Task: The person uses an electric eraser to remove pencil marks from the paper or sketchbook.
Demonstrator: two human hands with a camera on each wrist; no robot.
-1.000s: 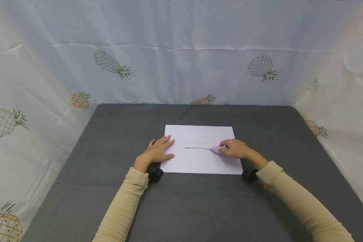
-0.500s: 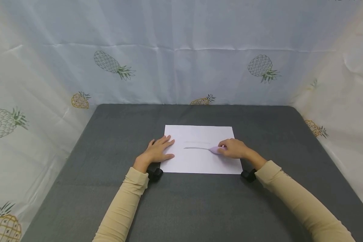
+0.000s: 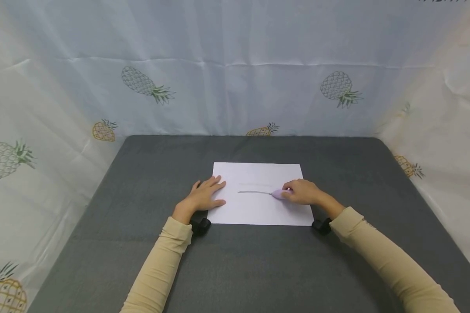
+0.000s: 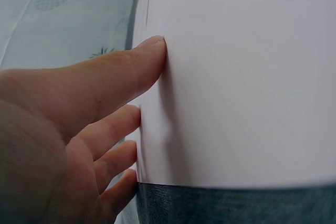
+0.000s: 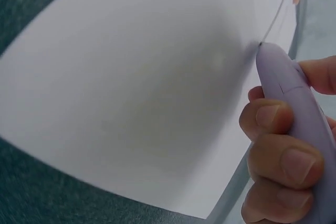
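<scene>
A white sheet of paper point(image 3: 258, 208) lies on the dark grey table point(image 3: 141, 182). My left hand point(image 3: 203, 198) rests flat on the sheet's left edge, fingers straight point(image 4: 121, 77). My right hand point(image 3: 303, 192) grips a lilac pen-shaped tool point(image 3: 278, 194) whose tip touches the paper point(image 5: 131, 87). A thin grey line point(image 3: 254, 191) runs across the sheet from the tool's tip toward the left hand. In the right wrist view the fingers point(image 5: 278, 156) curl round the lilac tool point(image 5: 294, 98).
Pineapple-print cloth point(image 3: 235, 65) walls the table at the back and both sides. Small black wrist cameras point(image 3: 201, 226) sit under each forearm at the sheet's near corners. Grey table surface surrounds the sheet.
The right hand and the tool have crept very slightly left along the line. The left hand has not moved.
</scene>
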